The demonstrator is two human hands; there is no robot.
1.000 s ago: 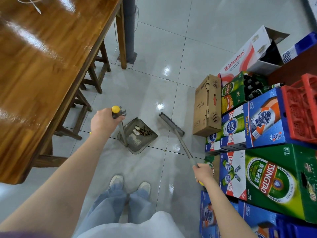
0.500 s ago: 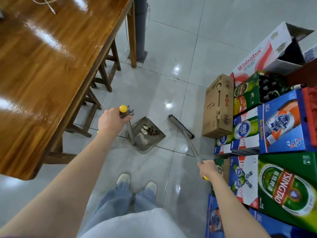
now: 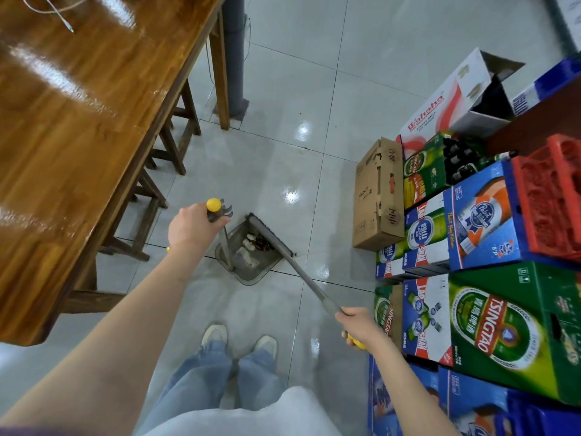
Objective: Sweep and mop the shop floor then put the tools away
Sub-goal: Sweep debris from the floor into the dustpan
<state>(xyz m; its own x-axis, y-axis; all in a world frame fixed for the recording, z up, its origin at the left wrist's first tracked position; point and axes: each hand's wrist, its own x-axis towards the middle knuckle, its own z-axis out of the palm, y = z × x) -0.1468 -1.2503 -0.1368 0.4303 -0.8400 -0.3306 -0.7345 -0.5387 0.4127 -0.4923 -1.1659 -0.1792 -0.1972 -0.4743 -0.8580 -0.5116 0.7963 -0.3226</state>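
Risk, spillage: grey plastic long-handled dustpan point(image 3: 248, 262) on the floor, holding pale scraps and dark debris; likely to tip or slide if the upright handle leans or the brush head pushes hard against the open lip. Left hand point(image 3: 191, 229) wrapped firmly around the yellow-capped grip at the top of that handle.

Risk, scatter: grey long-handled broom with dark bristle strip point(image 3: 270, 236) lying across the pan mouth, bristles at or just over the lip; a fast stroke likely to flick debris past the pan onto the glossy pale grey floor tiles point(image 3: 314, 99). Right hand point(image 3: 360, 325) curled tight around the upper end of the broom shaft, yellow end cap showing below the palm.

Risk, slipping: tiles highly reflective, possibly slick; wetness not determinable.

Risk, collision: stacked printed cardboard beer cartons, green, blue and white point(image 3: 490, 325), just beside the right arm; a wide backswing liable to knock them. Brown corrugated box point(image 3: 379, 196) standing on end near the broom head. Dark wooden stools point(image 3: 147, 196) tucked under the varnished brown wooden table point(image 3: 78, 121), legs near the pan on the left.

Small dark specks visible on tiles further out; sweeping judged incomplete, mopping not begun.
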